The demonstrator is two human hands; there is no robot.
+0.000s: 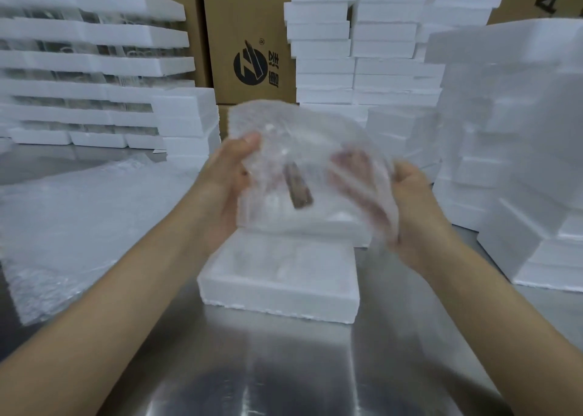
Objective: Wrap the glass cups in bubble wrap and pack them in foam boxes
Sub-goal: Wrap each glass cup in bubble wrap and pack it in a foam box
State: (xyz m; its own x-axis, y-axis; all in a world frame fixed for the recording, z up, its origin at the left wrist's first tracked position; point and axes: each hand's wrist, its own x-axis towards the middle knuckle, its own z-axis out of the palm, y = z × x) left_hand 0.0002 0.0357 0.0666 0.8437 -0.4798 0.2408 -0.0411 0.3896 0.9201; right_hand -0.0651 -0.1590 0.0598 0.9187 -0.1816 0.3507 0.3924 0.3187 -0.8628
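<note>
A glass cup wrapped in clear bubble wrap (293,150) is held up in the middle of the view, with a brown label showing through the wrap. My left hand (228,182) grips its left side, thumb on top. On the right side my right hand (407,204) cups it, fingers partly under the wrap. Directly below the bundle an open white foam box (277,289) sits on the steel table. The cup's outline is blurred.
A stack of bubble wrap sheets (72,226) lies at the left. Stacks of white foam boxes (520,169) stand at the right and behind (356,46). Foam trays holding glassware (88,68) are piled at the back left. Cardboard cartons (249,36) form the backdrop.
</note>
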